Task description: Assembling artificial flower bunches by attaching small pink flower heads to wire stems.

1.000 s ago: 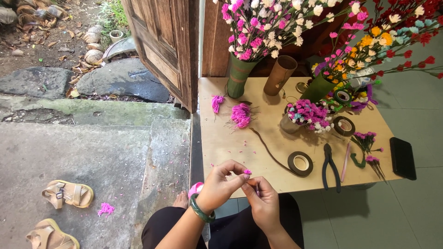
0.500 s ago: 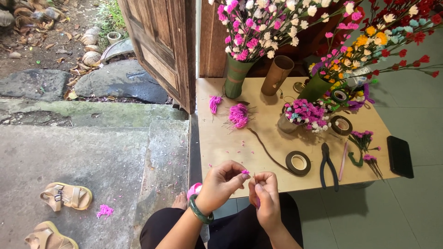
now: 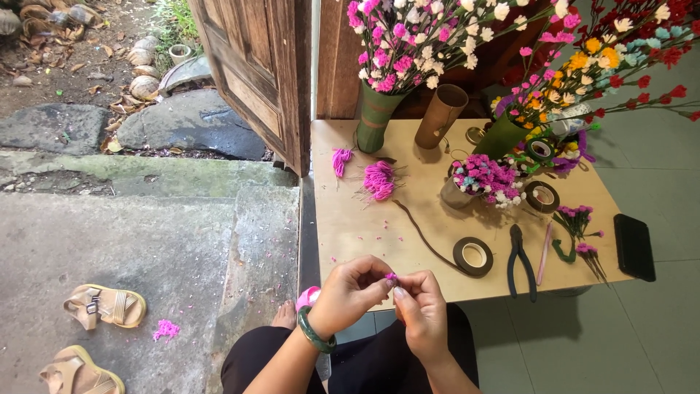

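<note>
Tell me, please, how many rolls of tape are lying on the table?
3: a dark roll near the front edge, left of the pliers; one by the pink flower cup; one farther back among stems. Others may be hidden.

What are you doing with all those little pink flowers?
A person sits at a low wooden table by an open door. Both hands meet just off the table's near edge: the left hand and right hand pinch a tiny pink flower piece between the fingertips. On the table lie a roll of brown tape, black pliers, loose pink flower bunches and tall holders full of colourful flower stems.
</note>
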